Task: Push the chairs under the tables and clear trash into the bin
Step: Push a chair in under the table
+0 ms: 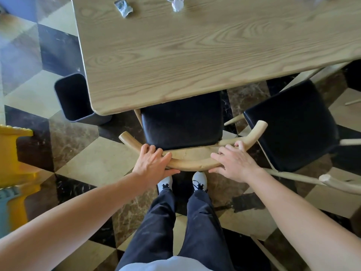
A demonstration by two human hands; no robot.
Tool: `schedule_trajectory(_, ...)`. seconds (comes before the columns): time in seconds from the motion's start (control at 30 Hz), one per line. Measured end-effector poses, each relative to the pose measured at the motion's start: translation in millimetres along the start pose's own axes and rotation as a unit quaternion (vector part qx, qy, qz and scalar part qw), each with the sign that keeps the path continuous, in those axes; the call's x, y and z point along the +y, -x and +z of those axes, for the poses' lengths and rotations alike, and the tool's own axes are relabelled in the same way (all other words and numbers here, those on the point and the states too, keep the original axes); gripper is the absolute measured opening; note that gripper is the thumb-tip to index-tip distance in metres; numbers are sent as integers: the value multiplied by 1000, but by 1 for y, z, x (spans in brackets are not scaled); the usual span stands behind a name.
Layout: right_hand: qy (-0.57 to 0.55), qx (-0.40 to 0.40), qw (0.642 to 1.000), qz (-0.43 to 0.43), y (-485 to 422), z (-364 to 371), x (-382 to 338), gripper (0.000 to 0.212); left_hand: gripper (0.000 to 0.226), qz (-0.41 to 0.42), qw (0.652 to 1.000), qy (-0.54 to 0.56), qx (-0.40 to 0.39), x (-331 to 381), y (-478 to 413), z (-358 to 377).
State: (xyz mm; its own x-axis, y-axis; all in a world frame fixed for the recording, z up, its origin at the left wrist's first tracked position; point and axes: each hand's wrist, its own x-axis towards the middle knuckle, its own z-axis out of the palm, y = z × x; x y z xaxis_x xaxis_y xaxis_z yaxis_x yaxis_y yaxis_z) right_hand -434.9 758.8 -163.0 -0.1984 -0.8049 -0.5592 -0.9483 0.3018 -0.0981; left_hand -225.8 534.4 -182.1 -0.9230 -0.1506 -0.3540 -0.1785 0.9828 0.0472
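Observation:
A wooden chair with a black seat (182, 122) stands partly under the light wooden table (195, 55). My left hand (154, 163) and my right hand (234, 163) both grip its curved wooden back rail (192, 163). A second black-seated chair (293, 124) stands to the right, mostly out from the table. On the table's far side lie a crumpled grey wrapper (123, 6) and a piece of clear plastic trash (176, 3). A dark bin (75, 98) stands on the floor by the table's left corner.
The floor is patterned in cream, brown and black tiles. A yellow object (13, 159) stands at the left edge. My legs and white shoes are directly behind the chair. Another chair's pale wooden rail (340, 182) reaches in at the right.

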Motion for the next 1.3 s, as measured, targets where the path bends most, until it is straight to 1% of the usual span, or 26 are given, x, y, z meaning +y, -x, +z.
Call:
schedule_trajectory(0.27,5,18,999,-26,-9,-12,24,57,76,-19,1000,7,-3,2,-19,-3)
schedule_trajectory(0.5,14,60,997,-46,-11,-10,33,50,79,-21,999,26,-8,4,-23,-3)
schedule_trajectory(0.8,15,49,997,-64,-13,-19,59,50,82,-49,998,35,-20,18,-38,-5)
schedule_trajectory(1.0,19,44,996,-80,-15,-25,77,49,82,-56,997,56,-3,28,-48,-8)
schedule_trajectory(1.1,19,53,995,-84,-16,-25,85,47,82,-57,996,67,5,31,-52,-11)
schedule_trajectory(1.23,16,61,994,-89,-16,-22,91,54,83,-59,996,72,2,33,-54,-14)
schedule_trajectory(1.3,13,68,994,-84,-16,-21,91,54,81,-57,996,71,-5,33,-53,-15)
